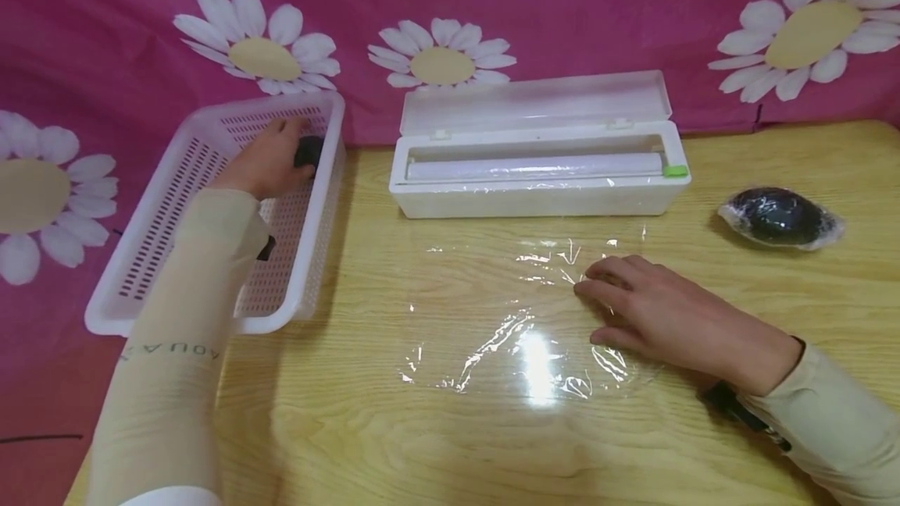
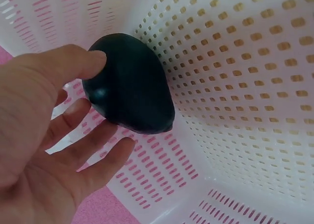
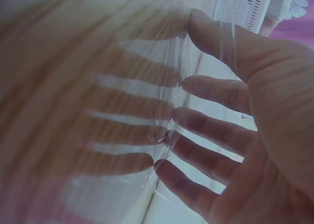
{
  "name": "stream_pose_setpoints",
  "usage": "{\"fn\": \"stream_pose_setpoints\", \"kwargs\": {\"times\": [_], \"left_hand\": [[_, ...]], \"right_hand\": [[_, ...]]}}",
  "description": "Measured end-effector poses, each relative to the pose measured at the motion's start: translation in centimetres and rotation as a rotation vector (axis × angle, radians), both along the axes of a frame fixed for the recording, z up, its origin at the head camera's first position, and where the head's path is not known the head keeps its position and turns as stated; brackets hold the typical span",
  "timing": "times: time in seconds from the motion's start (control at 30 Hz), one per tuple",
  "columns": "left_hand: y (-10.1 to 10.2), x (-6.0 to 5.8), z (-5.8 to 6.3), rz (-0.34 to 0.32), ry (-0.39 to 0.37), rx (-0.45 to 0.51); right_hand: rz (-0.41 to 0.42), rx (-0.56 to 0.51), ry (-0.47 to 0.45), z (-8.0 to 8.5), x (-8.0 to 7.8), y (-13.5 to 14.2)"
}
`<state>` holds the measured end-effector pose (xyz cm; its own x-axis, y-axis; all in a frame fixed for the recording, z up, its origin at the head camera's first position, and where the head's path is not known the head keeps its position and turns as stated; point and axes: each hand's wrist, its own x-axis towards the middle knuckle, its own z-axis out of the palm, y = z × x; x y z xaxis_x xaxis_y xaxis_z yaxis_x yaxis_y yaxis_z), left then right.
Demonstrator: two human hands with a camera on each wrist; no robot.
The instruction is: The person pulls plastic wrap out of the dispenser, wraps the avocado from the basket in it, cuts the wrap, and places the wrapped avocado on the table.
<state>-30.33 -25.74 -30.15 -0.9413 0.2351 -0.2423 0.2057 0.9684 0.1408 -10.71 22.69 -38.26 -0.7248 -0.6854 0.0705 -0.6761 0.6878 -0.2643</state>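
Note:
In the white basket [image 1: 291, 315] at the left, my left hand [image 1: 263, 162] holds a dark, smooth, avocado-shaped fruit [image 2: 130, 84]. The left wrist view has the thumb on its upper side and fingertips beneath, close to the perforated wall. A sheet of clear plastic wrap [image 1: 485, 311] lies on the table in front of its dispenser box [image 1: 537, 201]. My right hand [image 1: 661, 315] touches the wrap near its right side, fingers spread and mostly straight, their tips against the film in the right wrist view.
The dispenser's lid [image 1: 537, 104] stands raised, with a wrap roll [image 1: 534, 168] inside and a green slider [image 1: 675, 171] at the right end. A dark fruit wrapped in film [image 1: 776, 217] lies at the right. Behind the table hangs a magenta flowered cloth [image 1: 562, 6].

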Motion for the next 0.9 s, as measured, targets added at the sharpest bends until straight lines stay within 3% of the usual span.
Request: {"fn": "stream_pose_setpoints", "kwargs": {"times": [0.37, 0.53, 0.9], "left_hand": [[-0.48, -0.47, -0.19, 0.020, -0.020, -0.042], [-0.31, -0.37, -0.22, -0.011, -0.008, -0.038], [0.30, -0.51, -0.33, -0.079, -0.067, -0.014]], "right_hand": [[0.002, 0.002, 0.008, 0.09, 0.06, 0.11], [0.003, -0.004, 0.002, 0.07, 0.06, 0.04], [0.005, -0.005, 0.012, -0.02, 0.07, 0.11]]}}
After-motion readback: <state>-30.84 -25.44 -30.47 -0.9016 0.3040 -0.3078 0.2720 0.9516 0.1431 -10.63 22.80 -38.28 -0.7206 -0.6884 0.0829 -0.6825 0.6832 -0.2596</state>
